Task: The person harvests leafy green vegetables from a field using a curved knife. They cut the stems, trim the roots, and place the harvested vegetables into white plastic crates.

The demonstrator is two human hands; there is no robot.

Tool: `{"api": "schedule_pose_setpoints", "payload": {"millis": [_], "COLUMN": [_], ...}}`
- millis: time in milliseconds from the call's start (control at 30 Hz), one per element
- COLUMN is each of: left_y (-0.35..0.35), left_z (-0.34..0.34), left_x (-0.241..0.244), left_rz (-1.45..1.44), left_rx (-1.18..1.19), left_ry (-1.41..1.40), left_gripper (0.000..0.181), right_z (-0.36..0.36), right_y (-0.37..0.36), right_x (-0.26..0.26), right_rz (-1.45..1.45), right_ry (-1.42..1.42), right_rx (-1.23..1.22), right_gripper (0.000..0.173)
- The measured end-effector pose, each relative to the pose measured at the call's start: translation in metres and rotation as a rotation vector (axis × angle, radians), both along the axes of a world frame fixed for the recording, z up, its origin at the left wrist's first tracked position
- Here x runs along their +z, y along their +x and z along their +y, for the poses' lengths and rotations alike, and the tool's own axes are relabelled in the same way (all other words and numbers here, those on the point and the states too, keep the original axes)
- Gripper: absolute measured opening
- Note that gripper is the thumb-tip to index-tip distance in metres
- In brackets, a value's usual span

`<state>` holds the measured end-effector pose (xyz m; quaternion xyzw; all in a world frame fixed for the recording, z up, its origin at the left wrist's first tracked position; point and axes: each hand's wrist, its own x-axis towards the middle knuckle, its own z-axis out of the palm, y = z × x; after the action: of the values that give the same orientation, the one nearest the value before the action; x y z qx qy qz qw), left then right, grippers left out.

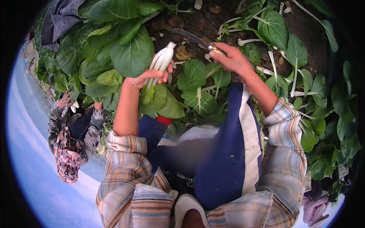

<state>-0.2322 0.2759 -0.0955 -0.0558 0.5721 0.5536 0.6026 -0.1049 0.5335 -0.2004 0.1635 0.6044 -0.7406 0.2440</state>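
A leafy green vegetable with thick white stalks, which looks like bok choy (pixel 163 57), is gripped in my left hand (pixel 142 79). Its cut base points up and its green leaves hang below my fingers. My right hand (pixel 231 58) holds a curved harvesting knife (pixel 191 37) by its light handle. The dark blade points to the left, above the soil and apart from the vegetable. Below the knife, loose cut leaves (pixel 196 85) lie on the ground between my hands.
Dense standing greens (pixel 99 54) grow to the left. Trimmed leaves and stalks (pixel 296 65) litter the dark soil (pixel 182 22) on the right. A person in a patterned head covering (pixel 68 165) works at the left. A dark grey cloth (pixel 61 21) rests on plants at the upper left.
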Motion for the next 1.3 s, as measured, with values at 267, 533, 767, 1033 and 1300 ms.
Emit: {"api": "schedule_pose_setpoints", "payload": {"millis": [267, 533, 767, 1033, 1300], "left_y": [0.061, 0.061, 0.019, -0.049, -0.035], "left_z": [0.044, 0.053, 0.028, -0.031, -0.040], "left_x": [0.050, 0.050, -0.012, -0.062, -0.074], "left_rz": [-0.261, 0.218, 1.463, 1.545, 1.490], "left_rx": [0.053, -0.182, -1.079, -0.795, -0.751], "left_ry": [0.401, -0.272, -0.834, -0.302, -0.462], "left_gripper": [0.054, 0.041, 0.035, 0.040, 0.052], "right_z": [-0.005, -0.013, -0.007, -0.090, -0.125], "right_y": [-0.002, -0.005, 0.001, -0.067, -0.081], "right_x": [0.121, 0.076, 0.017, -0.024, -0.053], "right_rz": [0.377, 0.416, 0.301, 0.370, 0.297], "right_ry": [-0.344, 0.142, 0.470, 0.442, 0.423], "right_rx": [-0.182, -0.141, -0.039, 0.155, 0.248], "right_gripper": [0.045, 0.037, 0.035, 0.028, 0.030]}}
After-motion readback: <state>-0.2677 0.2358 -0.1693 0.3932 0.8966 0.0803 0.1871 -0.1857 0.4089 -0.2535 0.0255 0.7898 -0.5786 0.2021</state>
